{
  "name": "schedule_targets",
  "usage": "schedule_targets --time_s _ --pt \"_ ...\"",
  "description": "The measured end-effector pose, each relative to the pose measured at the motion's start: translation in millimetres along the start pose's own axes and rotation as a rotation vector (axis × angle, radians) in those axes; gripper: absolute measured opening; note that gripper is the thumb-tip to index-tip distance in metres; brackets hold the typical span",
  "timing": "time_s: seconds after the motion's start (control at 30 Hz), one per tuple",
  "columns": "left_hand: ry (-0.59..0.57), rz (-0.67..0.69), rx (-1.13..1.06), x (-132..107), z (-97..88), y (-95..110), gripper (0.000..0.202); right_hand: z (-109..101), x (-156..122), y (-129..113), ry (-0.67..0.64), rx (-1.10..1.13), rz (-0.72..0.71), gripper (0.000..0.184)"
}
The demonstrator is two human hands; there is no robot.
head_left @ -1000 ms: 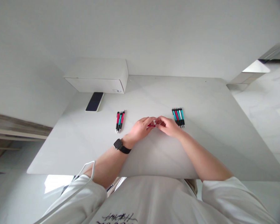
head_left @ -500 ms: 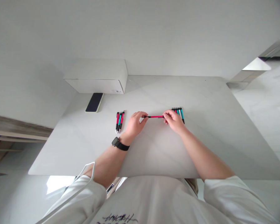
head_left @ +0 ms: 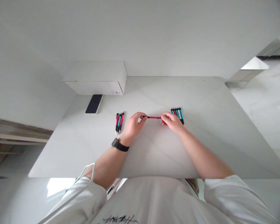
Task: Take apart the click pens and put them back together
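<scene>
A red and black pen (head_left: 154, 117) lies level between my two hands, above the middle of the table (head_left: 154, 149). My left hand (head_left: 135, 124) pinches its dark left end between thumb and fingers. At the other end, the thumb and fingertips of my right hand (head_left: 171, 121) close on the pen's tip region; the exact end is hidden. Left of my left hand lie three pens (head_left: 119, 123), two red and one teal, side by side. Behind my right hand sits a row of several pens (head_left: 177, 112) in teal, red and white, partly covered by the hand.
A long white box (head_left: 93, 87) stands against the wall at the back left. In front of it a phone (head_left: 93, 104) lies screen up. A white cable (head_left: 92, 169) loops by my left forearm, and a black watch (head_left: 120, 145) is on that wrist.
My right hand has shifted slightly left along the pen, so a shorter stretch of red shows between the hands. My left hand keeps its pinch.
</scene>
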State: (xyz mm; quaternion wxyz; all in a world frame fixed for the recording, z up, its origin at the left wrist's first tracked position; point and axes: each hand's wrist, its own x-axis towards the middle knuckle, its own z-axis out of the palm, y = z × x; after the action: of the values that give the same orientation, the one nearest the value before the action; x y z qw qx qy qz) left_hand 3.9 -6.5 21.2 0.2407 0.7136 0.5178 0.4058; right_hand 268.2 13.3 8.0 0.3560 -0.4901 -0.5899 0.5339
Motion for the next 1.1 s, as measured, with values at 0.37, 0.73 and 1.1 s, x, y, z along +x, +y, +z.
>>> schedule_targets --time_s 0.37,0.73,1.1 --pt "-0.068 -0.026 -0.01 0 -1.0 4 0.015 -1 1 0 0.002 -0.024 0.027 0.048" --pt "-0.085 -0.178 -0.044 2 1.9 -6 0.02 3 5 9 0.029 -0.035 -0.055 0.038" --pt "-0.049 -0.163 -0.054 1 2.5 -5 0.02 4 3 7 -0.01 -0.083 -0.015 0.038"
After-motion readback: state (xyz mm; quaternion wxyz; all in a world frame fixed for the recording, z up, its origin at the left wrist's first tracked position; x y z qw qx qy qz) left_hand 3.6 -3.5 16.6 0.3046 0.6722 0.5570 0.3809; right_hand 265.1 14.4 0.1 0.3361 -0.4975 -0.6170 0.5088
